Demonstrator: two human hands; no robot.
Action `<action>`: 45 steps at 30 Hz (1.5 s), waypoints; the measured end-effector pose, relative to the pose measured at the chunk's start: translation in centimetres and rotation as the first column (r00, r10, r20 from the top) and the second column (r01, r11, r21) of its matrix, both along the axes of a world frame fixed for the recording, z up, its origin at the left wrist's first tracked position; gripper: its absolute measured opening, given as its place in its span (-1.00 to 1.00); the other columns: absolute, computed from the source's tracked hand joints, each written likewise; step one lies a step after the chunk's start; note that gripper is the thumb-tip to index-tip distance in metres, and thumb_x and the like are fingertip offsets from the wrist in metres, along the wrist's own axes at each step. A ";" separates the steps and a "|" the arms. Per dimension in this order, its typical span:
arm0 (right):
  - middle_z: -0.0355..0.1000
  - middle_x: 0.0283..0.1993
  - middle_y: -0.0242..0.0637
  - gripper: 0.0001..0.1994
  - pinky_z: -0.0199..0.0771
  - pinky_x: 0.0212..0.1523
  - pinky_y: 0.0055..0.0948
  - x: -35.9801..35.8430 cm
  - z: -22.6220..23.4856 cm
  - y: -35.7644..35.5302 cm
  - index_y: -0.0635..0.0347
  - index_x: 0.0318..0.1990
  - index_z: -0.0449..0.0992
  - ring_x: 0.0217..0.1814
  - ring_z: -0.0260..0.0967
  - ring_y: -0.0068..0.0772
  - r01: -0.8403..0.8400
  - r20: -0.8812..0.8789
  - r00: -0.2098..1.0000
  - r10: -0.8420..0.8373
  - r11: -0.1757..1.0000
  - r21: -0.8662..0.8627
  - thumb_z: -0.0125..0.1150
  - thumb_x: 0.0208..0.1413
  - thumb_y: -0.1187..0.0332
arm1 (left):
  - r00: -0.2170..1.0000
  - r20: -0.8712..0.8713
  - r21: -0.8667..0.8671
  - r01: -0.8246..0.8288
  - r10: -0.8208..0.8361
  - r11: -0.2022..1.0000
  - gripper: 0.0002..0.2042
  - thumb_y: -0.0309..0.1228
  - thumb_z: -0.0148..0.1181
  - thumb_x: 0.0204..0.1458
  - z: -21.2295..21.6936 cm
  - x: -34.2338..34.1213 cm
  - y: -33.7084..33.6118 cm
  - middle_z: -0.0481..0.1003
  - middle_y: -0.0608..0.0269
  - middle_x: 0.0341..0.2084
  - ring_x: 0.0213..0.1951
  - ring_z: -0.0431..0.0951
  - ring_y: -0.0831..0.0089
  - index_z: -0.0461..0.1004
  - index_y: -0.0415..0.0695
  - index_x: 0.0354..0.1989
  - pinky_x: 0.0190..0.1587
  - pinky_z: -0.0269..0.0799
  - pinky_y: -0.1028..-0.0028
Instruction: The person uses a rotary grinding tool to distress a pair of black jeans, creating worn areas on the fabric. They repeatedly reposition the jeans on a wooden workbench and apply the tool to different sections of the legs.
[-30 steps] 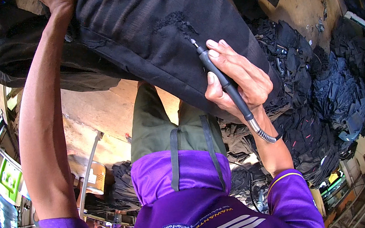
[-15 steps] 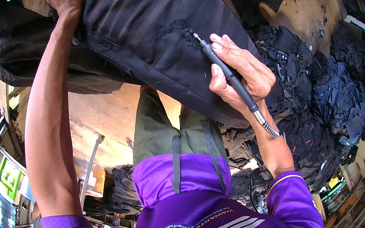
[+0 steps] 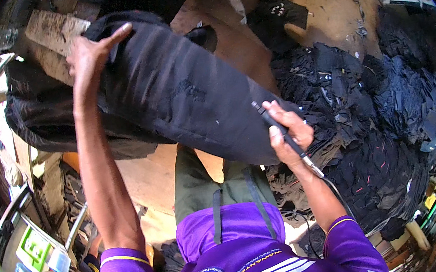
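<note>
The right hand point(image 3: 299, 132) has its grip closed around a slim black pen-shaped tool point(image 3: 295, 149), thumb on one side and fingers on the other. The tool looks light and rigid, easily steered from the middle of its barrel, where the hand has it; the cable point(image 3: 336, 189) at its rear may tug a little. Its tip points up and leftward over the right end of a black garment point(image 3: 209, 112); whether it touches cannot be told. The cloth looks soft but fairly thick, best held by its edges. It stretches from beneath the tool up to the left hand point(image 3: 87, 59), whose thumb spreads wide across the far end; whether that grip pinches cloth is hidden. Beyond lie a wooden board point(image 3: 56, 33) and, rightward, heaped dark cloth point(image 3: 360, 167).
</note>
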State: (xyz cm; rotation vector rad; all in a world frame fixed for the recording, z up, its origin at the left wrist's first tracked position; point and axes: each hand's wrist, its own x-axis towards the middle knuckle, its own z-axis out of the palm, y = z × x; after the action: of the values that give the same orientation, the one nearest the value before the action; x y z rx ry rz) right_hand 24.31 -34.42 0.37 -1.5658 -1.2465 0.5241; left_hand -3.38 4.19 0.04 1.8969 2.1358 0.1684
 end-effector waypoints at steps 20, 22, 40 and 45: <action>0.74 -0.09 0.04 -0.69 0.77 0.27 -0.02 0.2 -0.9 6.9 0.42 -0.08 0.75 0.07 0.77 0.06 -0.155 0.208 0.969 0.134 0.984 0.087 0.45 -0.05 0.56 | 0.960 0.228 0.645 -0.025 -0.162 0.764 -0.24 0.27 0.66 -0.05 -4.6 -5.3 6.8 0.75 0.01 -0.22 -0.16 0.75 0.19 0.69 -0.31 -0.10 0.01 0.62 0.22; 0.74 -0.10 0.04 -0.68 0.77 0.26 -0.02 -0.2 -0.9 7.6 0.41 -0.08 0.75 0.07 0.77 0.05 -0.154 0.216 0.968 0.130 0.983 0.097 0.45 -0.05 0.56 | 0.964 0.196 0.683 -0.002 -0.180 0.730 -0.21 0.31 0.64 -0.06 -4.8 -5.5 6.9 0.76 -0.01 -0.21 -0.14 0.76 0.15 0.69 -0.31 -0.09 0.03 0.62 0.21; 0.74 -0.08 0.09 -0.60 0.78 0.24 -0.03 0.1 -1.2 6.3 0.41 -0.05 0.75 0.04 0.78 0.07 -0.158 0.227 0.963 0.146 0.987 0.035 0.46 -0.15 0.59 | 0.834 0.429 0.720 -0.084 -0.347 0.689 -0.43 0.09 0.60 0.10 -4.8 -3.6 5.8 0.71 0.08 -0.36 -0.30 0.69 0.26 0.66 -0.22 -0.07 -0.14 0.58 0.28; 0.74 -0.07 0.10 -0.61 0.77 0.25 -0.01 0.6 -1.3 5.3 0.43 -0.05 0.74 0.04 0.78 0.08 -0.166 0.219 0.963 0.157 0.986 0.023 0.45 -0.13 0.59 | 0.958 0.243 0.626 -0.035 -0.153 0.779 -0.14 0.41 0.58 -0.09 -5.1 -5.9 7.0 0.75 -0.03 -0.02 0.10 0.73 0.10 0.71 -0.22 0.06 0.23 0.56 0.19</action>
State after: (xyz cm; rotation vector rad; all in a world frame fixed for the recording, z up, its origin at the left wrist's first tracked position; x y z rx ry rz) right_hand 24.89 -29.07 -0.95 -1.5250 -1.5509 0.4363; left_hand -9.24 11.20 -5.02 2.0894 1.9530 1.2028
